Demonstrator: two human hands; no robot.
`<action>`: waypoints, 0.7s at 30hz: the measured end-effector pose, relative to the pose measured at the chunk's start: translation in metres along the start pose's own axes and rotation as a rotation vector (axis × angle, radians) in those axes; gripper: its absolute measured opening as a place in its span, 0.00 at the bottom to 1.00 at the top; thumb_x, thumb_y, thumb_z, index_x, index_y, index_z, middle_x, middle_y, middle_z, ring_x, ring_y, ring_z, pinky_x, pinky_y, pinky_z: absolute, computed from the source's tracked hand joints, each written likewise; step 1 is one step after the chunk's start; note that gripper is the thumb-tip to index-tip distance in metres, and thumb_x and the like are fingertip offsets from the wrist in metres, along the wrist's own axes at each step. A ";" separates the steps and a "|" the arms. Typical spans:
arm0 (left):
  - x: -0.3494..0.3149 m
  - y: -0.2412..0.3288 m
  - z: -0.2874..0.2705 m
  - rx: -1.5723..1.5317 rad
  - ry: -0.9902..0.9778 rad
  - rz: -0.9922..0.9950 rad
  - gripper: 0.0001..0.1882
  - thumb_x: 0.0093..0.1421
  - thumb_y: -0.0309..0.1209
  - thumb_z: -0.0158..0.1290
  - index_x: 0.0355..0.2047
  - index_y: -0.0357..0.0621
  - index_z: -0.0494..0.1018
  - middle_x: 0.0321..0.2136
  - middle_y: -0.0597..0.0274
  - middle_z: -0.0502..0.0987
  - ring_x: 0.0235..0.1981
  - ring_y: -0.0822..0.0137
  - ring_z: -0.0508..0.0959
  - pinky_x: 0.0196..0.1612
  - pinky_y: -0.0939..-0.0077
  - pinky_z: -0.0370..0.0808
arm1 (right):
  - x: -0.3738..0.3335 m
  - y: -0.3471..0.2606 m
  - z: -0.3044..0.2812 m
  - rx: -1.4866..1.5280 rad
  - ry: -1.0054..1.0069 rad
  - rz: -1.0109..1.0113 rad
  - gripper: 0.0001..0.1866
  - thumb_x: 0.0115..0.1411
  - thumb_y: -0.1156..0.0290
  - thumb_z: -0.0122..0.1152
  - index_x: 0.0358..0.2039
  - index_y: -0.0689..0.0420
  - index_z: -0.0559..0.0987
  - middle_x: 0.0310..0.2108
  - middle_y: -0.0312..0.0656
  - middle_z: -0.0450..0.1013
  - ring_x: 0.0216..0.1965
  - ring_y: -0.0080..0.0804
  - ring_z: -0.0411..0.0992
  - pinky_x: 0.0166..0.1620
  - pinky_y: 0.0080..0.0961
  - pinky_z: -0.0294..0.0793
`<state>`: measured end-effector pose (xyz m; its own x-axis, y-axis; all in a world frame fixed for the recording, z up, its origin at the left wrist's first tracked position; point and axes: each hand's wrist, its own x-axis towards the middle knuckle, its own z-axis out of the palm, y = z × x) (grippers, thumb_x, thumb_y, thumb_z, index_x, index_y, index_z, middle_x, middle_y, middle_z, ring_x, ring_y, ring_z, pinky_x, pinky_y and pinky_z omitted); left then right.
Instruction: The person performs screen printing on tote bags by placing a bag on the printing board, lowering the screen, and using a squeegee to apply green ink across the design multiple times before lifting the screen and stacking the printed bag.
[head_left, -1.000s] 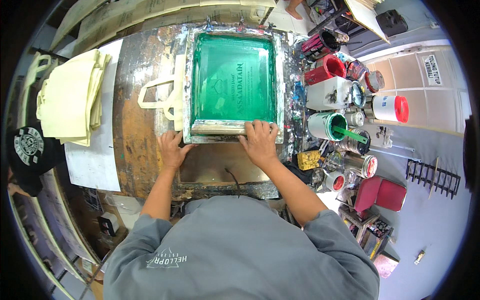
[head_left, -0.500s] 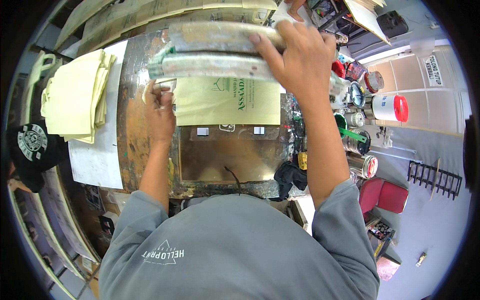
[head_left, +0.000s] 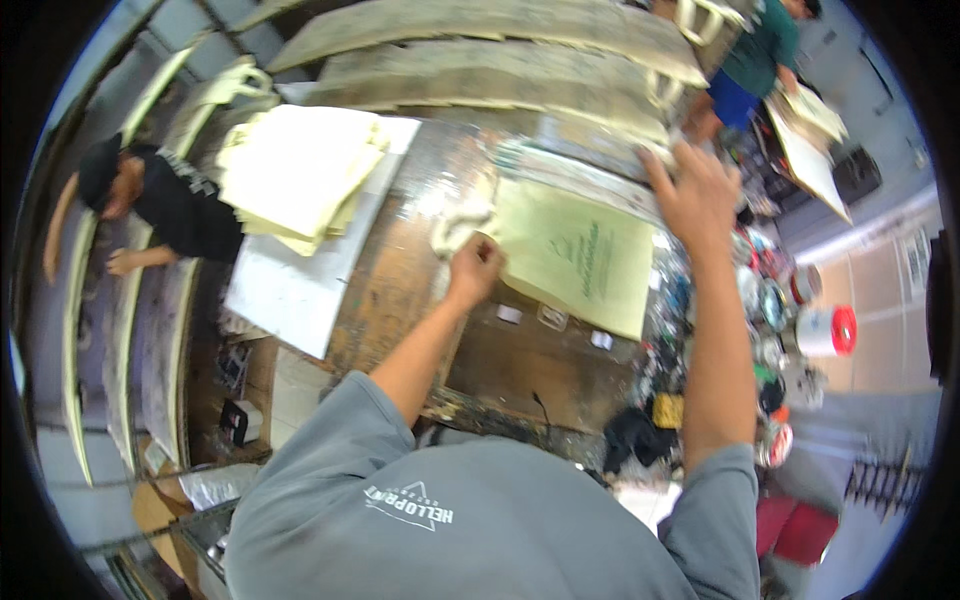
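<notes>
In the head view, we find the cream bag [head_left: 580,265] lying flat on the worktable [head_left: 385,280], its green print facing up. It sits to the right of our left hand [head_left: 474,272], which is just beside the bag's left edge. That hand's fingers are curled in toward the thumb; blur keeps us from telling whether they pinch any fabric. The pale bag handle [head_left: 460,228] lies just beyond those fingers, on the far left side of the bag.

Our right hand [head_left: 697,195] is farther off, above the bag's far right corner. Its thumb stands apart from the fingers at the right end of the screen frame [head_left: 585,170], which we see edge-on along the bag's far side. We cannot tell how tightly the hand closes on it.

Well to the left of both hands, a stack of cream bags [head_left: 295,170] rests on a white sheet [head_left: 300,300]. On the near right we have a black cloth [head_left: 638,440] and a yellow sponge [head_left: 667,410], with a red-lidded container [head_left: 825,332] farther right. One co-worker [head_left: 190,205] is at the left, and another [head_left: 760,62] at the far right.
</notes>
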<state>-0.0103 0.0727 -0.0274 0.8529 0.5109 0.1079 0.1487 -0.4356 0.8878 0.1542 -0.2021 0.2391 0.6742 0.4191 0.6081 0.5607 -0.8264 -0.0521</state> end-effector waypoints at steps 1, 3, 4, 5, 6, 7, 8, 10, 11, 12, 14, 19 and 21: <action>-0.010 0.010 -0.019 -0.120 -0.010 0.091 0.10 0.61 0.30 0.63 0.34 0.36 0.76 0.28 0.53 0.82 0.32 0.65 0.82 0.38 0.66 0.78 | 0.000 -0.002 -0.002 -0.012 0.018 0.002 0.29 0.67 0.39 0.60 0.28 0.56 0.79 0.31 0.46 0.79 0.39 0.47 0.77 0.49 0.49 0.65; -0.044 0.010 -0.065 -0.030 0.072 -0.028 0.09 0.62 0.28 0.64 0.34 0.37 0.75 0.27 0.59 0.79 0.30 0.68 0.79 0.36 0.67 0.77 | -0.004 -0.005 -0.005 -0.041 -0.024 0.014 0.26 0.67 0.42 0.62 0.33 0.56 0.81 0.32 0.44 0.79 0.40 0.46 0.76 0.49 0.47 0.64; -0.069 0.002 -0.089 -0.044 0.076 -0.159 0.09 0.63 0.28 0.63 0.34 0.37 0.74 0.26 0.61 0.78 0.29 0.69 0.79 0.35 0.68 0.76 | -0.008 -0.006 -0.006 -0.016 -0.032 0.015 0.25 0.67 0.44 0.62 0.35 0.57 0.81 0.33 0.43 0.79 0.41 0.45 0.76 0.49 0.46 0.64; -0.097 -0.012 -0.114 -0.084 0.101 -0.208 0.08 0.64 0.27 0.62 0.34 0.38 0.73 0.26 0.63 0.76 0.28 0.70 0.78 0.33 0.69 0.75 | -0.011 -0.007 -0.006 -0.008 -0.023 0.002 0.25 0.67 0.44 0.62 0.35 0.57 0.81 0.33 0.43 0.79 0.42 0.45 0.76 0.50 0.46 0.64; -0.126 -0.029 -0.139 -0.061 0.136 -0.251 0.08 0.64 0.26 0.62 0.35 0.38 0.72 0.27 0.64 0.76 0.27 0.72 0.77 0.31 0.71 0.74 | -0.013 -0.007 -0.005 -0.004 -0.012 -0.002 0.25 0.68 0.44 0.62 0.35 0.57 0.81 0.34 0.43 0.79 0.43 0.45 0.76 0.50 0.45 0.64; -0.154 -0.049 -0.163 -0.178 0.183 -0.284 0.09 0.65 0.25 0.62 0.36 0.38 0.71 0.28 0.65 0.75 0.26 0.73 0.76 0.28 0.74 0.72 | -0.014 -0.007 -0.004 -0.002 -0.009 -0.001 0.25 0.68 0.44 0.62 0.36 0.57 0.81 0.35 0.43 0.79 0.43 0.45 0.76 0.50 0.45 0.64; -0.182 -0.070 -0.187 -0.208 0.237 -0.352 0.09 0.64 0.24 0.63 0.37 0.38 0.72 0.28 0.64 0.77 0.26 0.73 0.78 0.29 0.75 0.74 | -0.015 -0.007 -0.004 0.005 -0.003 0.000 0.25 0.68 0.44 0.62 0.36 0.57 0.81 0.36 0.44 0.79 0.44 0.45 0.76 0.50 0.45 0.64; -0.233 -0.110 -0.235 -0.215 0.413 -0.431 0.08 0.63 0.23 0.64 0.38 0.40 0.74 0.31 0.63 0.79 0.28 0.73 0.79 0.31 0.76 0.78 | -0.014 -0.006 -0.003 0.012 0.002 -0.015 0.25 0.68 0.45 0.61 0.36 0.57 0.80 0.38 0.45 0.79 0.45 0.45 0.76 0.50 0.44 0.64; -0.248 -0.128 -0.261 -0.111 0.462 -0.528 0.08 0.62 0.22 0.64 0.38 0.41 0.75 0.29 0.63 0.79 0.27 0.73 0.79 0.31 0.78 0.78 | -0.013 -0.006 -0.002 0.014 -0.005 -0.014 0.25 0.69 0.45 0.61 0.37 0.57 0.80 0.39 0.45 0.79 0.45 0.45 0.76 0.51 0.44 0.64; -0.261 -0.142 -0.284 -0.128 0.559 -0.536 0.08 0.61 0.22 0.64 0.38 0.40 0.75 0.27 0.63 0.79 0.26 0.72 0.79 0.31 0.78 0.78 | -0.011 -0.005 -0.003 0.015 -0.011 -0.011 0.25 0.69 0.45 0.60 0.37 0.58 0.80 0.39 0.45 0.79 0.45 0.45 0.76 0.51 0.43 0.64; -0.264 -0.157 -0.325 0.111 0.650 -0.733 0.13 0.62 0.26 0.65 0.43 0.36 0.75 0.38 0.51 0.80 0.37 0.61 0.82 0.40 0.64 0.82 | -0.008 -0.004 -0.003 0.003 -0.043 -0.006 0.25 0.69 0.45 0.60 0.39 0.58 0.80 0.38 0.46 0.79 0.45 0.45 0.76 0.52 0.43 0.64; -0.152 -0.140 -0.324 0.810 0.944 -0.138 0.40 0.63 0.37 0.67 0.69 0.34 0.63 0.61 0.35 0.69 0.67 0.38 0.64 0.73 0.48 0.57 | 0.001 -0.003 -0.003 -0.027 -0.097 0.035 0.24 0.68 0.45 0.61 0.42 0.57 0.81 0.36 0.46 0.79 0.44 0.43 0.76 0.53 0.41 0.65; -0.075 -0.128 -0.309 0.604 0.652 0.056 0.32 0.66 0.39 0.64 0.64 0.35 0.70 0.59 0.40 0.74 0.62 0.41 0.72 0.69 0.53 0.65 | 0.005 -0.002 -0.002 -0.024 -0.095 0.051 0.24 0.68 0.45 0.61 0.42 0.57 0.81 0.36 0.46 0.79 0.44 0.43 0.76 0.53 0.40 0.65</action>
<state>-0.2477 0.3192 -0.0105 0.4392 0.7173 0.5408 0.5116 -0.6946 0.5058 0.1558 -0.1990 0.2439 0.7448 0.4092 0.5271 0.5136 -0.8559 -0.0612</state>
